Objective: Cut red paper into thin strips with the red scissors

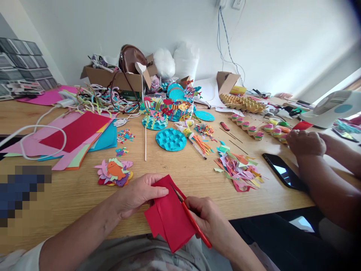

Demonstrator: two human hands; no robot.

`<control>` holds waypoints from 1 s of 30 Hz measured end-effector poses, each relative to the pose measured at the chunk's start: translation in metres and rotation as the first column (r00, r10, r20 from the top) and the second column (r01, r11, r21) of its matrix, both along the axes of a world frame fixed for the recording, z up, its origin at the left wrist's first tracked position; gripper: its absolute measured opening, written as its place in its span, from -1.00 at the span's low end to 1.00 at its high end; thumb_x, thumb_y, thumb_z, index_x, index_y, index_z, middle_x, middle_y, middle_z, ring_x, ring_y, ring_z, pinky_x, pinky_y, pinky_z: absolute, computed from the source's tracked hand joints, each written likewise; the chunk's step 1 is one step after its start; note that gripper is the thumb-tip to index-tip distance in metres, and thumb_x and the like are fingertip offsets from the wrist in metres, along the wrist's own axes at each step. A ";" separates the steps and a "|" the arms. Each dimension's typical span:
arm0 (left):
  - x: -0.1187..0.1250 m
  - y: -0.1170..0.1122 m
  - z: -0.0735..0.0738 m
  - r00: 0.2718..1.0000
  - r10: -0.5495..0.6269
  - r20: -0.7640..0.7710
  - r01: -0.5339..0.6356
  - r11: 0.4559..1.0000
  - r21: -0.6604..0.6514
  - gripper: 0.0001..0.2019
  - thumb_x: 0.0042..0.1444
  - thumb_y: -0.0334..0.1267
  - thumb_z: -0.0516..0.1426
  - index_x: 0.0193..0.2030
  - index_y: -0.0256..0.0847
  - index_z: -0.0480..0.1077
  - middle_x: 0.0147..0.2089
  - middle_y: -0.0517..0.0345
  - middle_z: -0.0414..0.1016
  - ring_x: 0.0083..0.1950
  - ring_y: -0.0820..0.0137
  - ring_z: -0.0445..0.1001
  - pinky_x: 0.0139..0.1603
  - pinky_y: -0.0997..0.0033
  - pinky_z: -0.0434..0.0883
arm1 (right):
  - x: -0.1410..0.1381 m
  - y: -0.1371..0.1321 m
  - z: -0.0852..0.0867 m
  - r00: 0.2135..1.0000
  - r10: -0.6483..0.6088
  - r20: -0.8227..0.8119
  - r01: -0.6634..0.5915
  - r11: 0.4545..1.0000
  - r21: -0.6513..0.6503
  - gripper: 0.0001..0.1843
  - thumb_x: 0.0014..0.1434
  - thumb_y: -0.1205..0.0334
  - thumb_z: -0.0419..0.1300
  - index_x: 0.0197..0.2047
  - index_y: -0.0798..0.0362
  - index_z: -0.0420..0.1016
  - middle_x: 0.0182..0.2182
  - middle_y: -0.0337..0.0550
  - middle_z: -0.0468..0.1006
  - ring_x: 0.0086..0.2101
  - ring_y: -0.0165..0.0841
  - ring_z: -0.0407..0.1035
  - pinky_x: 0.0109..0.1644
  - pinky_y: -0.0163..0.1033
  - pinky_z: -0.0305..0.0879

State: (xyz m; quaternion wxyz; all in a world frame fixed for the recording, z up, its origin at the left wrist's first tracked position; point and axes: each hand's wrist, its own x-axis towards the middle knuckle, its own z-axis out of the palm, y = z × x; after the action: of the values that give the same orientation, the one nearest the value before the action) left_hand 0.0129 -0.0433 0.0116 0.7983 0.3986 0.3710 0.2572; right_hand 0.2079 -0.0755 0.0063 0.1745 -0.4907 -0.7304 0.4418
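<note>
Folded red paper (172, 222) is pinched at its upper left by my left hand (141, 194), the thumb lying on top. My right hand (204, 216) is closed around red-handled scissors (194, 222). Their dark blades lie along the paper's upper right edge, where a narrow strip stands slightly apart. Both hands are just above the table's front edge, over my lap. Cut paper fish (115, 169) are piled beyond my left hand. Past my right hand lies a heap of colored paper scraps (239, 169).
Colored paper sheets (76, 131) and a white cable lie at left. A blue scalloped disc (170, 139), glue bottles (186, 131) and a pen (197, 147) are ahead. At right, a black phone (283, 171) lies beside a co-worker's hands (306, 143). Boxes (118, 79) stand against the wall.
</note>
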 end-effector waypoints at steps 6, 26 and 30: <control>0.001 -0.002 -0.002 0.999 -0.039 0.003 0.039 0.999 -0.024 -0.79 -0.03 -0.27 0.17 -0.23 -0.29 0.45 -0.30 0.08 0.50 -0.39 0.48 0.39 -0.34 0.51 0.28 | -0.002 0.000 0.000 1.000 0.024 -0.001 -0.024 0.999 0.022 -0.60 0.24 0.07 -0.11 -0.54 0.10 0.21 -0.63 -0.35 0.20 -0.57 -0.51 0.04 -0.54 -0.38 -0.07; 0.004 0.000 0.000 0.999 -0.047 -0.017 0.047 0.998 -0.042 -0.78 -0.03 -0.26 0.17 -0.21 -0.26 0.45 -0.30 0.09 0.51 -0.39 0.47 0.39 -0.34 0.50 0.27 | -0.001 -0.001 -0.005 0.999 -0.007 -0.048 0.007 1.000 0.002 -0.59 0.24 0.04 -0.11 -0.56 0.09 0.16 -0.63 -0.35 0.17 -0.58 -0.52 0.01 -0.55 -0.38 -0.09; 0.003 0.001 -0.002 0.998 -0.058 -0.004 0.057 0.998 -0.038 -0.78 -0.02 -0.26 0.17 -0.20 -0.26 0.45 -0.27 0.07 0.51 -0.36 0.46 0.40 -0.33 0.52 0.27 | 0.000 0.000 -0.008 1.000 -0.007 -0.022 0.007 1.000 0.016 -0.58 0.24 0.04 -0.11 -0.57 0.09 0.16 -0.65 -0.35 0.16 -0.59 -0.52 0.02 -0.56 -0.39 -0.10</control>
State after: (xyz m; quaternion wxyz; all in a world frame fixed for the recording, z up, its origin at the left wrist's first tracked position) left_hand 0.0161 -0.0423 0.0095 0.8119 0.3944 0.3663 0.2259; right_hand 0.2083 -0.0755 -0.0013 0.1882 -0.4870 -0.7302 0.4408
